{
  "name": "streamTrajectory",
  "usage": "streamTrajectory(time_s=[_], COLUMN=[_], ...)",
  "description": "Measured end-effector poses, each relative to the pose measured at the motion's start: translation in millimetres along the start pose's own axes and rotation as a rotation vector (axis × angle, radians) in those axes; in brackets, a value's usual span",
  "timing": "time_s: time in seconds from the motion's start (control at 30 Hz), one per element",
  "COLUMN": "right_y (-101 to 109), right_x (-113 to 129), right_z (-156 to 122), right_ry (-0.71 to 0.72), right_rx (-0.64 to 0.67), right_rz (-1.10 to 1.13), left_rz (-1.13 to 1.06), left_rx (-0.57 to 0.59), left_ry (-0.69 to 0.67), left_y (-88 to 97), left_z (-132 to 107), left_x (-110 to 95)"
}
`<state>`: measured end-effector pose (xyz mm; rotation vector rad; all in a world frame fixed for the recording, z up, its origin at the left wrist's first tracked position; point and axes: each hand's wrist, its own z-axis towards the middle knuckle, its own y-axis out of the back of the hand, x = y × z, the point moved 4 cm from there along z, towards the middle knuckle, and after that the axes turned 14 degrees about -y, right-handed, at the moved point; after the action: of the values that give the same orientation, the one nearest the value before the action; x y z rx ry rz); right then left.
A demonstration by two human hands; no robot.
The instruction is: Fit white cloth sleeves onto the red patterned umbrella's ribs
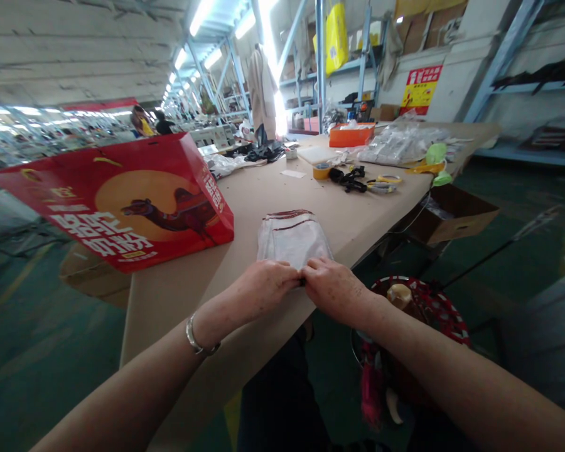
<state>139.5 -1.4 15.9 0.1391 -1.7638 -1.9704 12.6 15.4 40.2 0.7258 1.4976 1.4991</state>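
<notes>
A folded white cloth [297, 242] with dark red-brown stripes along its far edge lies near the table's front edge. It may be in a clear wrapping; I cannot tell for sure. My left hand [275, 280], with a silver bangle on the wrist, is closed on the cloth's near edge. Beside it my right hand [327, 282] grips the same edge, with the fingertips of both hands almost meeting. A small dark bit shows between the fingertips, too small to name. The fingers hide most of the near edge.
On the brown table [254, 188] a red camel-print bag [169, 207] stands at left. Scissors [381, 183], yellow tape [321, 171], an orange tray [351, 134] and plastic bags [400, 144] lie farther back. A cardboard box [456, 216] and round stool [419, 301] are at right.
</notes>
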Motion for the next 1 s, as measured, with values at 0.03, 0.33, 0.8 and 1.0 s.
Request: streamTrajectory(time_s=[0.03, 0.33, 0.8, 1.0], right_y=[0, 3, -4, 8], right_x=[-1, 8, -3, 3], right_z=[-3, -15, -30, -33], right_ry=[-0.006, -0.026, -0.113, -0.145], right_rx=[-0.015, -0.037, 0.089, 0.05], right_rz=[0.047, -0.054, -0.204, -0.194], left_rz=[-0.04, 0.058, 0.203, 0.226], left_rx=[-0.027, 0.014, 0.021, 0.013], left_ry=[0.025, 0.155, 0.139, 0.102], left_y=[-0.9, -13.0, -27.6, -33.7], left_z=[-2, -2, -15, -13], left_x=[0, -13, -37, -62])
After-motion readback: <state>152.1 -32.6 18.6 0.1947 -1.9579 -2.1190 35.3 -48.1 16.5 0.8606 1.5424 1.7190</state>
